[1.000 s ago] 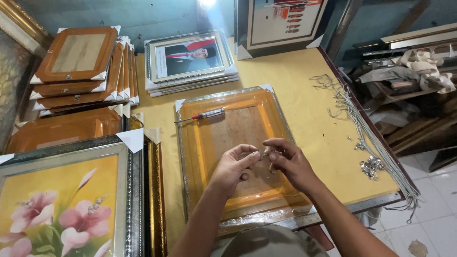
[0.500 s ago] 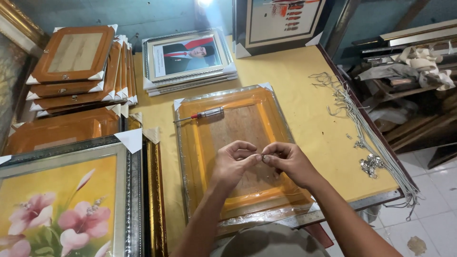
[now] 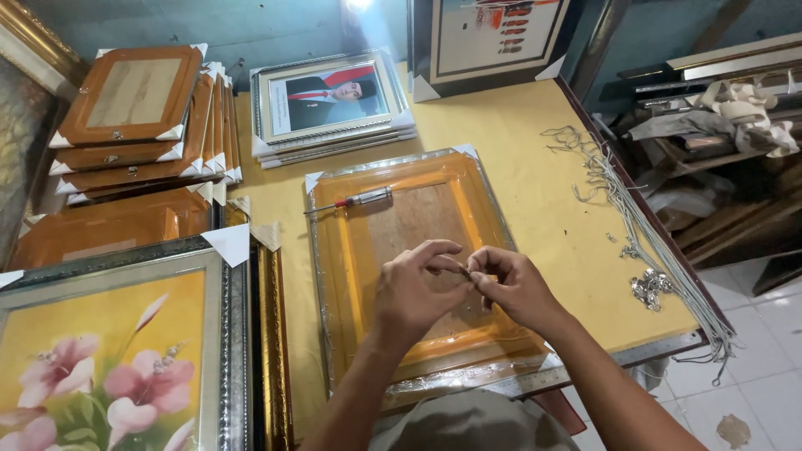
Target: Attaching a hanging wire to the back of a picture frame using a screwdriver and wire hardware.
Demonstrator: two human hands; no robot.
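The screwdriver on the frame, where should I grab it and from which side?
Grip the screwdriver by its clear handle at the right end, coming from above. It lies flat on the frame, shaft pointing left, with the handle the thickest part and open space around it.

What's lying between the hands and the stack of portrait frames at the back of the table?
In the head view, a red-handled screwdriver lies on the upper edge of the orange-wrapped frame, between the hands and the portrait frame stack; beyond it is bare yellow table.

A picture-framing workshop. Stacked wooden frames (image 3: 138, 117) on a yellow desk (image 3: 535, 167). Framed pictures (image 3: 330, 96), hanging cords (image 3: 635, 217), a screwdriver (image 3: 355, 200).
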